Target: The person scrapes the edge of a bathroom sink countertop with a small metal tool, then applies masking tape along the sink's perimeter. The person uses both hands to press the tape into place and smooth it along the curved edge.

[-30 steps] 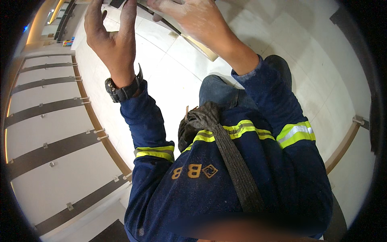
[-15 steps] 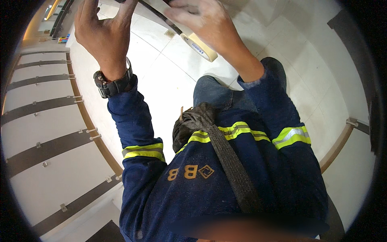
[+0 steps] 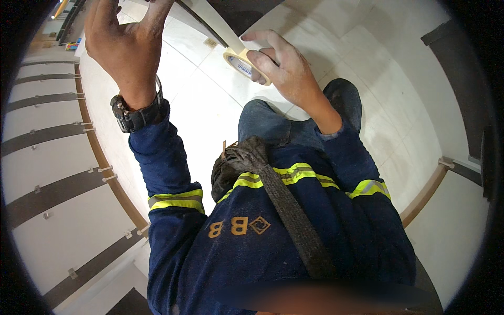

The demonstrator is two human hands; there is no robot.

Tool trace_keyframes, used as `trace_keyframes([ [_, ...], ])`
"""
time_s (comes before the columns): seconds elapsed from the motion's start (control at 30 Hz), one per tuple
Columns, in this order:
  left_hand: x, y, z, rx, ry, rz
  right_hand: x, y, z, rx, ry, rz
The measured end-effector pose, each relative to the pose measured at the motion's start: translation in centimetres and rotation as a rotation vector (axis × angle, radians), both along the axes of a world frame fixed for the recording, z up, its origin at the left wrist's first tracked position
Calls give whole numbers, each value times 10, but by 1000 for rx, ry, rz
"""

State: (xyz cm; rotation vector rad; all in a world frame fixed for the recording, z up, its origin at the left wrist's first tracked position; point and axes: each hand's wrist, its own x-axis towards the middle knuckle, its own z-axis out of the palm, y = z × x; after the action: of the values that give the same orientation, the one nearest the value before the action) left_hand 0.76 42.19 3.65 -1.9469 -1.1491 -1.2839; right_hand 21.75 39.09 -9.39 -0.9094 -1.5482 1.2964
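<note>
My right hand (image 3: 291, 71) grips a roll of cream masking tape (image 3: 247, 65), its thumb on the rim and a fingertip showing below through the core. The index finger is stretched out beside a pale strip (image 3: 223, 26) that runs from the roll to the top edge. A dark narrow edge (image 3: 202, 22) lies along that strip. At the upper left, my left hand (image 3: 126, 50) has its thumb and fingers bent toward each other near the upper end of the dark edge. Its fingertips are partly cut off, so what they pinch cannot be made out. Whitish dust covers the fingers of both hands.
Pale floor tiles (image 3: 210, 105) with a small drain grate (image 3: 210, 43) lie below. White panels with dark bands (image 3: 50, 134) and metal clips stand on the left. A pale wall with a dark panel (image 3: 462, 63) curves along the right. A dark bag (image 3: 226, 173) hangs at my waist.
My right hand has moved down, away from the top edge, and now holds the tape roll from its near side. The roll has shifted slightly left; more pale strip shows.
</note>
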Motion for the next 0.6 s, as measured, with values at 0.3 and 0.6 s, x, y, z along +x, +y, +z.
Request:
trace_keyframes([
  [0.3, 14, -12, 7, -92, -15, 92, -16, 9, -32, 121, -38, -136],
  [0.6, 1, -6, -4, -24, 8, 26, -28, 10, -50, -32, 52, -94],
])
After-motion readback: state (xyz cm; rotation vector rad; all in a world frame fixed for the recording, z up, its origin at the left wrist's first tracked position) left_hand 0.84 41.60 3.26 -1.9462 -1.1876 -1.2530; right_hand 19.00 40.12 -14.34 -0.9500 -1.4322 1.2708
